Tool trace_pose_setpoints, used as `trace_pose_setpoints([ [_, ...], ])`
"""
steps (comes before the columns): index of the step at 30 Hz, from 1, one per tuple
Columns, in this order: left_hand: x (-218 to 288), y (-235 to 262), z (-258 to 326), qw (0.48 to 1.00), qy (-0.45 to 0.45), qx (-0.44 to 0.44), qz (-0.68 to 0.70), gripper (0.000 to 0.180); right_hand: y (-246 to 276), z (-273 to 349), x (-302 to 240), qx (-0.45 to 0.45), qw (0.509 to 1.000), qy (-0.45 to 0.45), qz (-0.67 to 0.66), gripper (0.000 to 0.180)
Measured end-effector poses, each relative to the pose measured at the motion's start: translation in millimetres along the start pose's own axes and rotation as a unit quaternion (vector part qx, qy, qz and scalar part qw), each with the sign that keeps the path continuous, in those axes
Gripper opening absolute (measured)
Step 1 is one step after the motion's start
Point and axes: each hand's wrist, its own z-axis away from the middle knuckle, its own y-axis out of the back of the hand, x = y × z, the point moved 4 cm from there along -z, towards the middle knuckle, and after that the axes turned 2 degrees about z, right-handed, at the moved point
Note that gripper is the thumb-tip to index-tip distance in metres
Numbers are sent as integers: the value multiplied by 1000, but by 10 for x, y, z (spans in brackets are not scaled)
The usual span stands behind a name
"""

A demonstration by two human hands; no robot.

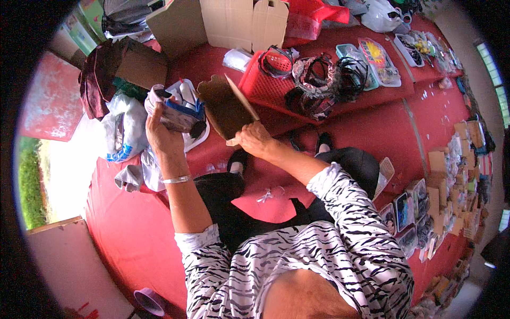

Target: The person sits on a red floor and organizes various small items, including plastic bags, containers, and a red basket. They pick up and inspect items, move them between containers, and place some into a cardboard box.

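My left hand (pixel 159 127) is closed around a bundle (pixel 179 116) that looks wrapped in clear plastic, with blue, white and dark parts; I cannot make out its kind. Beside it, my right hand (pixel 255 139) grips the near lower corner of a small brown cardboard box (pixel 226 110). The box is tilted, with its open side facing up toward me and a dark inside. Between the bundle and the box, a white tray (pixel 201 137) shows partly from behind, with white things in it.
A red plastic basket (pixel 254 91) stands beyond the box, with black headbands (pixel 319 72) at its right. Larger cardboard boxes (pixel 231 24) stand at the back. White plastic bags (pixel 125 125) lie at the left. Trays of small goods (pixel 406 210) line the right.
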Motion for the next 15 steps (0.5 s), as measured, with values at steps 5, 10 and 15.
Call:
trace_pose_setpoints([
  [5,-239,-185,23,992,80,-59,72,29,16,-144,149,-140,986,28,-89,14],
  [10,-419,-317,121,962,182,-118,166,28,517,4,513,5,987,31,-160,13],
  [15,-351,-683,257,891,192,-225,344,28,1213,241,821,-83,613,-279,-735,47],
])
